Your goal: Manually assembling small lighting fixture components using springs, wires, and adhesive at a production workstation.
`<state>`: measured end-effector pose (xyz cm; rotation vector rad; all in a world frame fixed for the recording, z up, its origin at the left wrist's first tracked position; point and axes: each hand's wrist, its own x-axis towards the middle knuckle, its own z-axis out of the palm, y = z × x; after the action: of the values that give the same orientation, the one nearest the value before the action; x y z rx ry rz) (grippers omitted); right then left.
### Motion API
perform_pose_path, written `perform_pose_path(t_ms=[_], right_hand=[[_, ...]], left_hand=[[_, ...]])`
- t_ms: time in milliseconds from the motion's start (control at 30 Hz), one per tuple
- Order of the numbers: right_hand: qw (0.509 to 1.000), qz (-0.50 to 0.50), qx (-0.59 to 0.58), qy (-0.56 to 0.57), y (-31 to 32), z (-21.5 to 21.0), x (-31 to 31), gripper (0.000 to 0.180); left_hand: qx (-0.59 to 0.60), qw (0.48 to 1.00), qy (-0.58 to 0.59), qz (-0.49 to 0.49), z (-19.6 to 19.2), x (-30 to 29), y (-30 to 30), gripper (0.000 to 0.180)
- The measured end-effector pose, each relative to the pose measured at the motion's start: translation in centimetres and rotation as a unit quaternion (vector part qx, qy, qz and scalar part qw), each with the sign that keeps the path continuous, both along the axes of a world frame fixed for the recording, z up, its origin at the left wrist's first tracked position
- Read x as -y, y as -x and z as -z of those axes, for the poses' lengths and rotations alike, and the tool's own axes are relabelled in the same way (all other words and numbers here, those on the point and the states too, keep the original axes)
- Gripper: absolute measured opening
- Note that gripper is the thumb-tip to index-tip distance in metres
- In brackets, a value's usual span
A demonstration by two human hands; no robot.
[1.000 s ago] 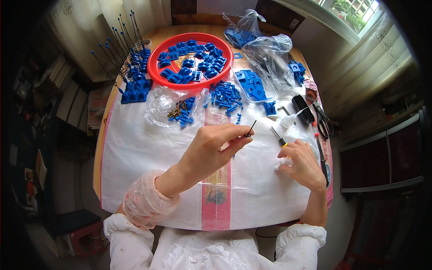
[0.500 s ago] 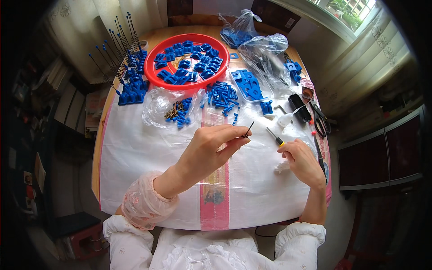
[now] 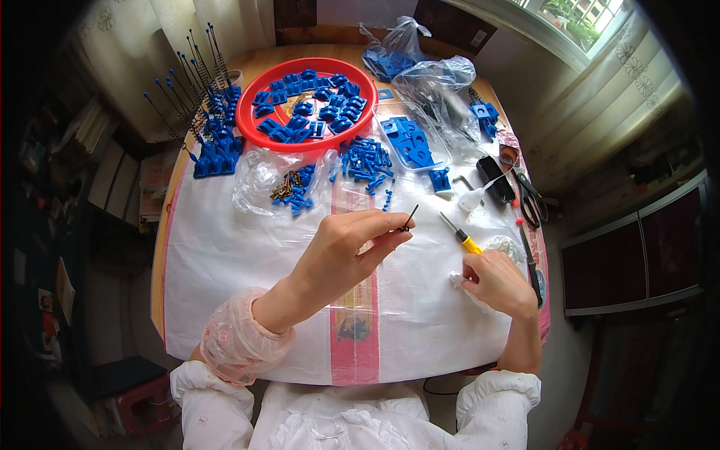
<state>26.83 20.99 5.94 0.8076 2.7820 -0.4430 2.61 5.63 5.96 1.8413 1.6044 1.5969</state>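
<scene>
We are pinching a thin black pin (image 3: 409,218) in our left hand (image 3: 346,251) above the white-covered surface (image 3: 225,277) — our right hand (image 3: 496,283) is gripping a yellow-handled screwdriver (image 3: 459,235) — just short of loose blue parts (image 3: 365,159).

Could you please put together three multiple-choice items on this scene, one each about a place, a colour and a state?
1. Where is the red tray?
A. at the table's far side
B. on the floor
C. under the right hand

2. What colour is the screwdriver handle?
A. green
B. yellow
C. white

3. What is the left hand doing?
A. lying flat and empty
B. gripping the scissors
C. pinching a thin black pin

Answers: 1 A, the tray sits far from the person, past the loose blue parts. 2 B, a yellow handle shows above the right hand. 3 C, fingertips close on the pin above the white cover.
</scene>
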Motion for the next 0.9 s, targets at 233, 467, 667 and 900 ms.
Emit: perform_pose_path(t_ms=[233,467,667,900], right_hand=[[0.983,-0.122,-0.034,0.132,2.5,0.0,2.5,0.012],[0.958,-0.244,-0.074,0.134,4.4,3.0,7.2,0.022],[0.961,-0.010,-0.227,-0.159,4.5,4.3,1.8,0.017],[0.956,-0.167,-0.175,0.166,3.9,2.1,4.5,0.012]], left_hand=[[-0.004,1.000,-0.009,-0.008,0.2,0.0,0.0,0.017],[-0.001,1.000,0.001,-0.007,0.2,0.0,0.0,0.018],[-0.005,1.000,-0.004,-0.003,0.0,0.0,0.0,0.018],[-0.001,1.000,0.006,-0.014,0.2,0.1,0.2,0.017]])
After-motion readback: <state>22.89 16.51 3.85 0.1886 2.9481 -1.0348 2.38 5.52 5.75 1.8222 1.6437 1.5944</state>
